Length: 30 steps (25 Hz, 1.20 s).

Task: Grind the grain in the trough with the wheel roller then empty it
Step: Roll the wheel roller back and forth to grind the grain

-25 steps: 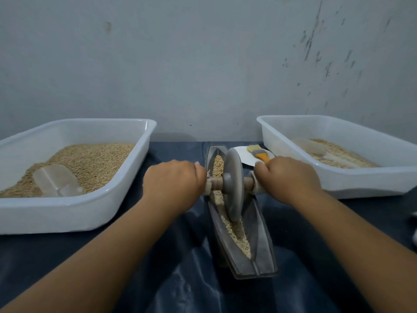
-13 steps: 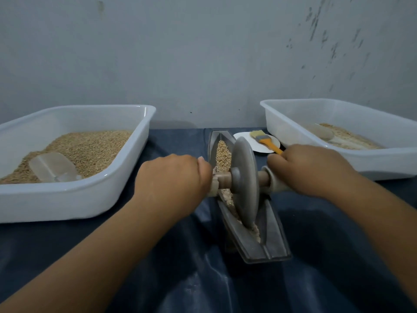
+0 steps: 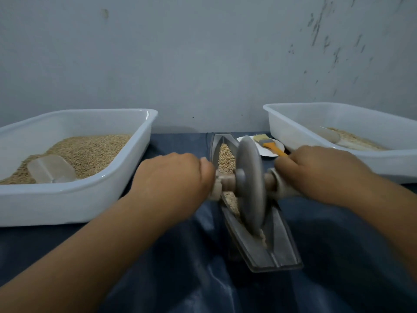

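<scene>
Grain (image 3: 226,157) lies along the channel of the trough (image 3: 279,240), which stands lengthwise on the table (image 3: 185,267) between my arms. Observed change: over the last second I have drawn the wheel roller (image 3: 250,184) from the middle of the trough toward its near end, where its rim now bears down close to the near tip. Whole kernels are now exposed at the far end, with paler crushed matter beside and under the wheel. Judgement: grinding is in progress and incomplete; emptying has not begun.

Fingers: left hand (image 3: 173,179) curled round the left axle handle, right hand (image 3: 320,172) curled round the right one.

Containers: left tub (image 3: 74,199) holds a deep bed of grain with a clear scoop (image 3: 52,168) lying in it. Right tub (image 3: 316,118) holds a thinner layer and a second scoop, partly hidden. A small white plate (image 3: 267,151) beside the trough carries a brush (image 3: 268,144).
</scene>
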Available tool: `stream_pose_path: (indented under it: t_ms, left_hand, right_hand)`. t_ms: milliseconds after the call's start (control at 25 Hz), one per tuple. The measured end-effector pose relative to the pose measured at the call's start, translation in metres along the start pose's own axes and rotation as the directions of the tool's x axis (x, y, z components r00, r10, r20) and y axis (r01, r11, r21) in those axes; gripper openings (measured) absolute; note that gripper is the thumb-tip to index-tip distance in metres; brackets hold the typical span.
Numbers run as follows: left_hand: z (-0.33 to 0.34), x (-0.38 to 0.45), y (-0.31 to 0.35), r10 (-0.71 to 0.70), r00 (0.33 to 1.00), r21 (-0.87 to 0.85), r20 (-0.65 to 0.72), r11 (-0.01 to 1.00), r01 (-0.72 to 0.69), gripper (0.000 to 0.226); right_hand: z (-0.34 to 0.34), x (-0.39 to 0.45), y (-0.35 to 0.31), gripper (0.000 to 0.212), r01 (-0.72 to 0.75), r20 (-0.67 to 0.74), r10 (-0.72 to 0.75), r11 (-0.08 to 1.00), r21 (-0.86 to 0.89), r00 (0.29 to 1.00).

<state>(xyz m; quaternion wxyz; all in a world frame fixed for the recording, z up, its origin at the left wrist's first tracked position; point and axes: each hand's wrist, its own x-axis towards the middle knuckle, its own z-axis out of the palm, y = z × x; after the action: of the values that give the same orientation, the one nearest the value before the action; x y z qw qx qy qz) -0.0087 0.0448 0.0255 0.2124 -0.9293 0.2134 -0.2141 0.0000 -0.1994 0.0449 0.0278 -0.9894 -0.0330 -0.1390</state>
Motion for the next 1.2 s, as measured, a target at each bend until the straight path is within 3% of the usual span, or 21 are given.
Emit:
stream_pose_path:
  t_ms: [80,200,320,440,560,640,720,760,840,960,1120,1200]
  left_hand:
    - [-0.007,-0.009,0.002,0.044,0.996,0.045,-0.082,0.998,-0.040,0.051]
    - [0.005,0.012,0.002,-0.042,0.998,0.110,-0.047,0.993,0.047,0.037]
    - [0.014,0.050,-0.003,-0.147,0.989,0.106,-0.012,0.983,0.148,0.033]
    - [0.012,0.066,-0.007,-0.172,0.982,0.083,0.079,0.983,0.166,0.034]
    - [0.001,0.044,-0.002,-0.109,0.991,0.044,0.076,0.993,0.106,0.032]
    - [-0.002,0.015,0.004,-0.024,1.000,0.037,-0.018,0.999,0.025,0.039]
    - [-0.003,-0.003,0.008,0.053,0.992,-0.030,-0.117,0.998,-0.057,0.037]
    - [-0.002,-0.005,0.006,0.044,0.987,-0.053,-0.156,0.997,-0.053,0.033]
    - [0.005,0.006,0.004,-0.054,0.996,-0.006,-0.067,0.999,0.054,0.031]
    - [0.016,0.043,0.000,-0.144,0.989,0.126,-0.030,0.981,0.147,0.036]
    - [0.003,0.059,-0.008,-0.137,0.988,0.063,0.075,0.989,0.132,0.029]
    - [0.000,0.036,0.002,-0.072,0.997,0.043,-0.013,0.996,0.072,0.023]
  right_hand:
    - [-0.006,-0.012,0.007,0.044,0.047,0.063,-0.046,0.999,-0.016,0.997]
    - [0.012,0.009,0.003,0.023,0.064,0.002,-0.065,0.998,0.011,0.998]
    - [0.026,0.049,-0.006,0.036,-0.075,-0.019,0.078,0.989,0.131,0.997]
    - [0.037,0.064,-0.004,0.035,-0.085,-0.023,0.088,0.989,0.120,0.996]
    - [0.029,0.040,0.004,0.026,0.035,0.008,-0.035,0.998,-0.053,0.999]
    - [0.018,0.014,0.006,0.027,0.183,-0.047,-0.200,0.952,-0.247,0.979]
    - [0.012,-0.001,0.006,0.033,0.219,-0.143,-0.270,0.928,-0.300,0.952]
    - [0.009,0.002,0.005,0.036,0.185,-0.156,-0.234,0.943,-0.277,0.960]
    - [0.011,0.017,-0.001,0.037,0.093,-0.142,-0.116,0.984,-0.154,0.983]
    - [0.025,0.049,-0.005,0.020,0.035,-0.074,-0.032,0.999,0.039,0.997]
    - [0.028,0.052,-0.004,0.021,0.058,-0.042,-0.056,0.997,0.042,0.998]
    - [0.024,0.029,-0.001,0.031,0.102,-0.064,-0.103,0.995,-0.012,0.993]
